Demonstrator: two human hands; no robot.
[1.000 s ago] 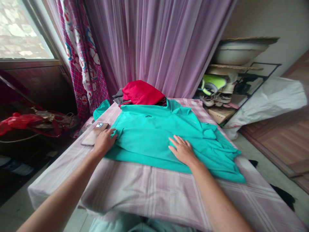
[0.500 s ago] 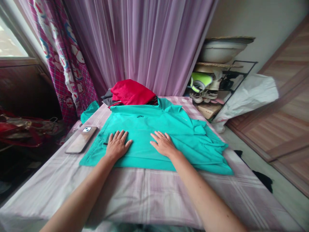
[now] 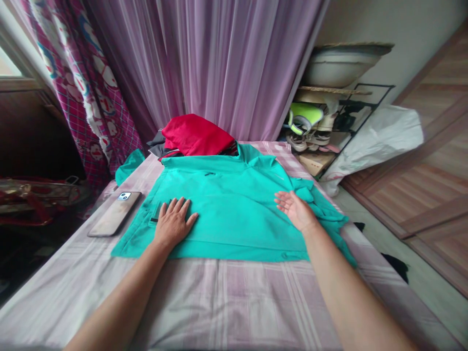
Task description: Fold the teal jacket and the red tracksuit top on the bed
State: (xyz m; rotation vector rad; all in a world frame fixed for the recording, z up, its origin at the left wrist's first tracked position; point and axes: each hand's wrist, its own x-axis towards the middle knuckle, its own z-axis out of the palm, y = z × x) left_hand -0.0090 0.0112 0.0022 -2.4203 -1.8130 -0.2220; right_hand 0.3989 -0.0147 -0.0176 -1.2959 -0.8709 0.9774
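Observation:
A teal jacket (image 3: 226, 209) lies spread across the table, its collar end away from me and its right side bunched in folds. My left hand (image 3: 174, 222) rests flat on the jacket's left part, fingers spread, beside a small dark strip on the fabric. Over the right part is my right hand (image 3: 295, 209), turned partly palm-inward with its fingers extended and nothing in them. Whether it touches the cloth I cannot tell.
A phone (image 3: 115, 214) lies left of the jacket on the checked tablecloth (image 3: 219, 302). Red clothing (image 3: 197, 134) is heaped behind it, against purple curtains (image 3: 212, 63). At the right stand a rack (image 3: 376, 100) with shoes and a basin (image 3: 340, 68), and a white bag (image 3: 380, 141).
My right hand has slid from the jacket's middle toward its right side and turned onto its edge. My left hand stays flat in place. The view has shifted slightly.

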